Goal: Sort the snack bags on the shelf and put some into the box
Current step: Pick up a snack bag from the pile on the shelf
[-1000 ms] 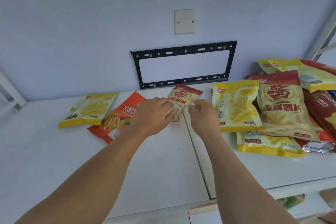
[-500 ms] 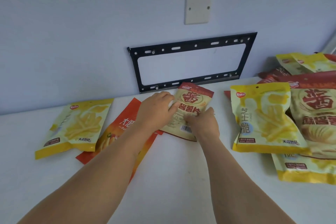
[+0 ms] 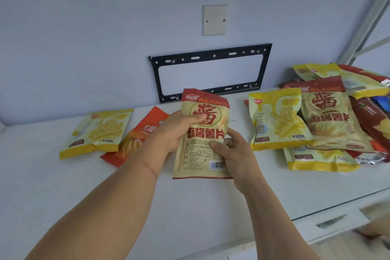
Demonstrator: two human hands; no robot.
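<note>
Hands meet on one snack bag in the head view, the only view there is. The left hand (image 3: 177, 131) grips the beige bag (image 3: 203, 141) by its left edge, thumb curled across the printed front and fingers behind, so the bag stands nearly upright with its face toward the camera — a hold that probably serves to read the label before deciding where it goes. The right hand (image 3: 234, 154) pinches the bag's lower right side, thumb on the front near the small print and fingers curled round the edge; it seems to steady the bottom so the thin pack does not flop. The bag is lifted clear of the white shelf (image 3: 63, 196), roughly above its middle.

On the shelf to the left lie a yellow bag (image 3: 99, 131) and an orange bag (image 3: 137, 139), flat and side by side, the orange one partly hidden by the left wrist — likely a start on sorted types. To the right sits a loose pile (image 3: 329, 124) of overlapping bags, yellow, beige and dark red, likely not yet sorted. A bag matching the held one lies in that pile, so grouping by kind looks like the aim.

Behind, a black bracket (image 3: 211, 74) is fixed to the wall. No box is in view, so where it stands cannot be told.
</note>
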